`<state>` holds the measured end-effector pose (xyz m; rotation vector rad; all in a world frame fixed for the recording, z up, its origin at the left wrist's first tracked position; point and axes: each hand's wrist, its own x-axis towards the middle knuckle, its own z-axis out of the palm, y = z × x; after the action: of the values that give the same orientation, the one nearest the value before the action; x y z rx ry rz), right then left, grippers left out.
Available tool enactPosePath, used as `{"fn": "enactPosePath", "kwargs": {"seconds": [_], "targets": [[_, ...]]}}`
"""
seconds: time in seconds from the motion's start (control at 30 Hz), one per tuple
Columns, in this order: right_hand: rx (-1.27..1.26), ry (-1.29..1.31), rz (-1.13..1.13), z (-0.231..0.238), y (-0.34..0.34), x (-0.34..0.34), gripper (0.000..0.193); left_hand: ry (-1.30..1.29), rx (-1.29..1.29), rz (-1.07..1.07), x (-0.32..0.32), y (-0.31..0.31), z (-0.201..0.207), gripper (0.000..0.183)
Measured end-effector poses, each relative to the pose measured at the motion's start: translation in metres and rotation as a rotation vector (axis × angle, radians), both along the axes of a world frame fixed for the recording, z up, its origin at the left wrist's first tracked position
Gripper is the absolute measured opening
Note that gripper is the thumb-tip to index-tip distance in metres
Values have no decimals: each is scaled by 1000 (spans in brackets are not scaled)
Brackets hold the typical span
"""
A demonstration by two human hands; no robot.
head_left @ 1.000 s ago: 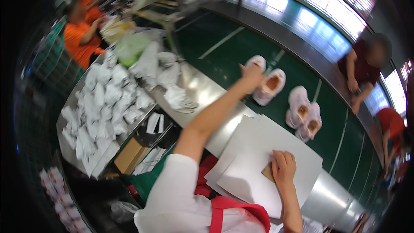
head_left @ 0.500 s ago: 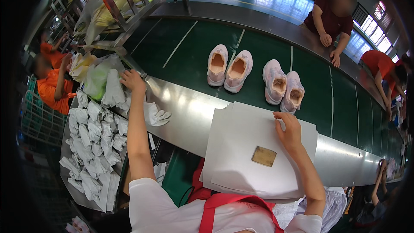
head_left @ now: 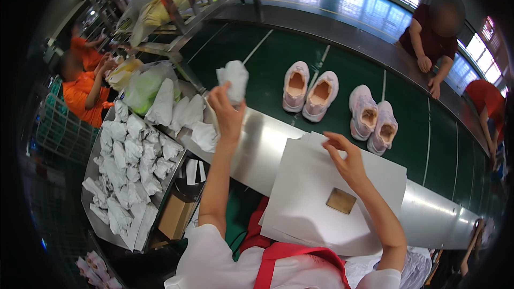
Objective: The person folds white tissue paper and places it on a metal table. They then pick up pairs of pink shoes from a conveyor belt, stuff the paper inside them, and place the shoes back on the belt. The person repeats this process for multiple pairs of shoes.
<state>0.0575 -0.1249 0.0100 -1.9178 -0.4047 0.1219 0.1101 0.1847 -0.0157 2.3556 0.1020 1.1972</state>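
Since the earlier frame, the left hand (head_left: 227,109) has left the tray of paper wads (head_left: 126,174) at the person's left and now stands raised over the steel ledge (head_left: 257,147), fingers closed round one crumpled white paper wad (head_left: 233,81). That wad is held aloft, just short of the green conveyor belt (head_left: 428,128). The right hand (head_left: 347,158) rests on the far edge of the stack of white paper sheets (head_left: 321,203), thumb and fingertips pinching the top sheet's edge, apparently to separate it. A small tan square (head_left: 341,200) lies on the stack, seemingly as a weight. Two pairs of pale pink shoes (head_left: 310,92) stand on the belt with openings upward, within reach. More wads lie loose by the ledge. Other workers in orange and dark red attend nearby stations.
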Motion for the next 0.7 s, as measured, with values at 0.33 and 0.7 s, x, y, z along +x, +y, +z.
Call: {"fn": "enactPosePath", "kwargs": {"seconds": [0.33,0.7], "targets": [[231,68,-161,-22,28,43,53,119,-575,-840,-23,-123,-14,71],[-127,-18,-125,-18,30,21,55,535,-1670,-894,34,-128,-10,28]]}}
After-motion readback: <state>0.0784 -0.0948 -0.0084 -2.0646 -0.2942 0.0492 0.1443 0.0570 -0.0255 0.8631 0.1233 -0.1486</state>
